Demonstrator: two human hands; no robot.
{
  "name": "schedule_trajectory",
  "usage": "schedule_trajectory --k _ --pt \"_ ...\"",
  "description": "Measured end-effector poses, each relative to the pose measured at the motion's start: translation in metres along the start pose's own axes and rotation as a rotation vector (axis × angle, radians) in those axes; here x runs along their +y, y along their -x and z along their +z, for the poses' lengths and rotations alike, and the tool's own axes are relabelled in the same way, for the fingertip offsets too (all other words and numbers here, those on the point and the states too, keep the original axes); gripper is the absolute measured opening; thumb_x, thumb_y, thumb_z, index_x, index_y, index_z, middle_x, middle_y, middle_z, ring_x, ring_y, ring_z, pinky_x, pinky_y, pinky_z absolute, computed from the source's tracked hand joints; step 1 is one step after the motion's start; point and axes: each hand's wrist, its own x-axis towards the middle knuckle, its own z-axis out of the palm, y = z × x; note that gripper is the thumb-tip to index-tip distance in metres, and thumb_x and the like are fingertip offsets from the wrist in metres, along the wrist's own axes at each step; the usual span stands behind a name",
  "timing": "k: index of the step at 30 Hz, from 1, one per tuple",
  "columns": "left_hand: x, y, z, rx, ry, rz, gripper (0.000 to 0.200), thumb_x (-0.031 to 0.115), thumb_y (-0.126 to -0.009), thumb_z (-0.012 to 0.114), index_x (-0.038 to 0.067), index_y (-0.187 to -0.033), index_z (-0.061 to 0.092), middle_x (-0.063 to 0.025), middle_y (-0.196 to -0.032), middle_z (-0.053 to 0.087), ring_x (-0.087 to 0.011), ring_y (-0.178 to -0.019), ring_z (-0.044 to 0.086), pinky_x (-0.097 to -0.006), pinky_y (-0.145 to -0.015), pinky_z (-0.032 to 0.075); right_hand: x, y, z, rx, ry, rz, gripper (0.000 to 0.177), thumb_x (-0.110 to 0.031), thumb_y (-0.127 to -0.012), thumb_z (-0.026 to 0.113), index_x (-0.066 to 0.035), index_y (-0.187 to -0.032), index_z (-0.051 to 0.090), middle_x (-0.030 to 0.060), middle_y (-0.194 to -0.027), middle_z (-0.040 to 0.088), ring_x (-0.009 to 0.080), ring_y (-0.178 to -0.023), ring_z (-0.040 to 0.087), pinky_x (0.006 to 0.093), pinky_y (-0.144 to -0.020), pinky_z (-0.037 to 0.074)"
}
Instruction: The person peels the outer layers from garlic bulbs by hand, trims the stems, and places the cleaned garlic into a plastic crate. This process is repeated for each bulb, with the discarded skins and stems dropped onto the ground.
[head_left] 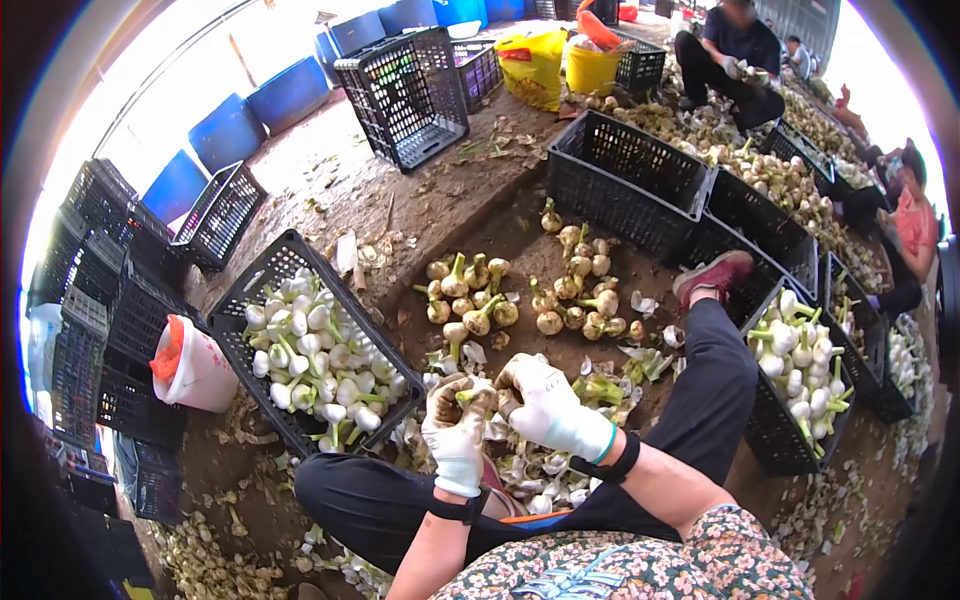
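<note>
fingers curled, our left hand (457, 428) clasps what looks like a garlic bulb (464, 397); our right hand (548, 402) bends close beside it, any pinch hidden from us. we judge a firm left hold and light right-hand strokes best, wrists angled inward above the peelings (545, 490), brownish bulbs (478, 320) lying beyond.

no readable text, red markings (516, 54) on yellow bag (538, 75), too unclear to make out
</note>
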Motion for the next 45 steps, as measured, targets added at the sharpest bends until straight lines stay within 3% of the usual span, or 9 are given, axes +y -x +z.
schedule_trajectory --k 7,12,14,18,20,25,33,35,45 --pt "0.002 -0.025 -0.019 -0.073 0.474 -0.218 0.028 0.016 -0.095 0.062 0.004 -0.121 0.059 -0.0124 -0.114 0.065 -0.0235 -0.103 0.064 -0.0392 -0.093 0.053 0.081 -0.001 0.029 0.037 0.206 0.244 0.026 -0.012 -0.073 0.058 -0.004 -0.098 0.06 0.0182 -0.095 0.058 0.0391 -0.091 0.058 0.0467 -0.078 0.048" --pt "0.038 -0.092 -0.058 -0.008 0.865 -0.067 0.039 0.028 -0.093 0.063 0.003 -0.123 0.057 -0.0208 -0.117 0.062 -0.0336 -0.106 0.063 -0.045 -0.09 0.06 0.18 0.015 0.071 -0.857 0.34 0.367 0.026 -0.023 -0.082 0.061 -0.001 -0.093 0.07 0.0248 -0.096 0.069 0.0379 -0.095 0.066 0.0444 -0.086 0.051" --pt "0.083 -0.116 -0.075 -0.046 0.866 0.109 0.049 0.037 -0.095 0.061 0.001 -0.129 0.053 -0.021 -0.127 0.059 -0.0354 -0.121 0.057 -0.0494 -0.101 0.051 0.22 0.0 0.105 -0.287 0.28 0.532 0.023 -0.021 -0.083 0.059 -0.003 -0.09 0.071 0.0245 -0.09 0.068 0.0392 -0.089 0.066 0.0462 -0.079 0.052" --pt "0.068 -0.131 -0.081 -0.016 0.789 0.072 0.051 0.048 -0.099 0.049 0.003 -0.122 0.059 -0.0174 -0.12 0.063 -0.0305 -0.113 0.06 -0.0456 -0.101 0.05 0.27 -0.086 0.18 -0.027 -0.522 1.019 0.049 -0.046 -0.086 0.064 0.001 -0.097 0.071 0.0222 -0.088 0.07 0.0361 -0.087 0.067 0.0426 -0.077 0.052" --pt "0.029 -0.125 -0.082 0.041 0.747 -0.026 0.041 0.041 -0.102 0.045 0.008 -0.122 0.059 -0.0145 -0.116 0.064 -0.0291 -0.107 0.063 -0.0441 -0.095 0.053 0.239 -0.128 0.188 -0.034 -0.027 0.979 0.051 -0.046 -0.085 0.063 0.003 -0.098 0.07 0.0223 -0.091 0.07 0.0374 -0.087 0.067 0.042 -0.078 0.051" --pt "-0.017 -0.114 -0.055 0.307 0.399 -0.241 0.045 0.017 -0.098 0.059 0.01 -0.139 0.043 -0.0077 -0.118 0.058 -0.0212 -0.105 0.061 -0.0361 -0.088 0.054 0.251 -0.136 0.225 0.434 -0.43 1.248 0.034 -0.021 -0.08 0.06 0.004 -0.101 0.07 0.0204 -0.102 0.071 0.0348 -0.093 0.066 0.0395 -0.083 0.049" --pt "-0.076 -0.109 -0.051 -0.097 -0.482 0.017 0.094 -0.004 -0.066 0.082 0.008 -0.147 0.035 -0.0113 -0.146 0.038 -0.0252 -0.135 0.038 -0.0354 -0.106 0.043 0.17 -0.065 0.135 0.231 -1.66 0.962 0.029 -0.001 -0.089 0.06 0.002 -0.118 0.06 0.0094 -0.103 0.068 0.0233 -0.098 0.064 0.037 -0.093 0.051" --pt "-0.059 -0.1 -0.032 -0.276 -0.058 -0.099 0.103 -0.008 -0.066 0.082 0.011 -0.151 0.027 -0.0061 -0.149 0.035 -0.0225 -0.135 0.04 -0.0378 -0.109 0.04 0.112 -0.058 0.097 0.076 -1.701 0.785 0.032 -0.014 -0.093 0.062 0.001 -0.121 0.059 0.0103 -0.11 0.067 0.0232 -0.102 0.065 0.0387 -0.095 0.052" --pt "-0.033 -0.045 -0.014 -0.4 -0.321 0.304 0.1 -0.013 -0.059 0.079 0.009 -0.144 0.031 -0.0094 -0.142 0.041 -0.0246 -0.131 0.044 -0.0373 -0.11 0.039 0.024 -0.016 0.011 -0.041 -1.56 0.613 0.048 -0.012 -0.09 0.067 0.003 -0.134 0.052 0.0114 -0.124 0.062 0.02 -0.11 0.063 0.034 -0.097 0.051"
